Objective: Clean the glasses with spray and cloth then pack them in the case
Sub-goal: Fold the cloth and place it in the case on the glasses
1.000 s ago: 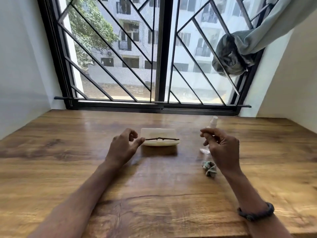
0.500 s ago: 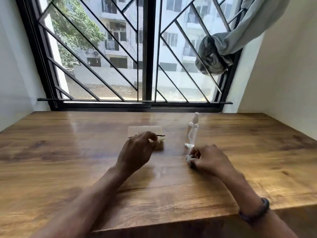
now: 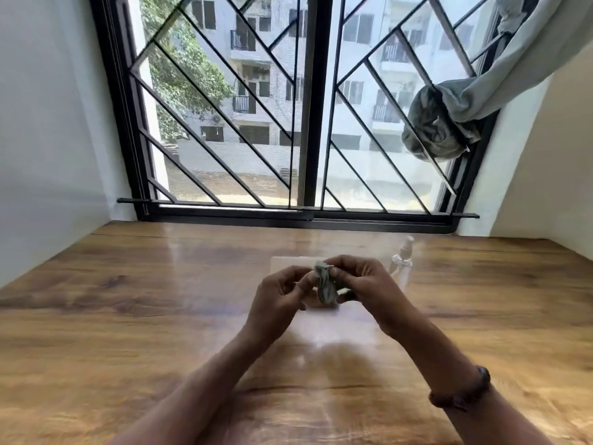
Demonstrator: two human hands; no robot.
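Right hand point(image 3: 365, 284) grips crumpled cloth point(image 3: 325, 285), left hand point(image 3: 279, 297) just beside it

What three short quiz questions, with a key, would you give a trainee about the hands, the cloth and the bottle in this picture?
1. True or false: the spray bottle lies on its side on the table.
2. What does the right hand grip? A) the cloth B) the spray bottle C) a window bar
3. Fill in: the spray bottle stands to the ___ of the cloth.
Key: 1 false, it stands upright; 2 A; 3 right.
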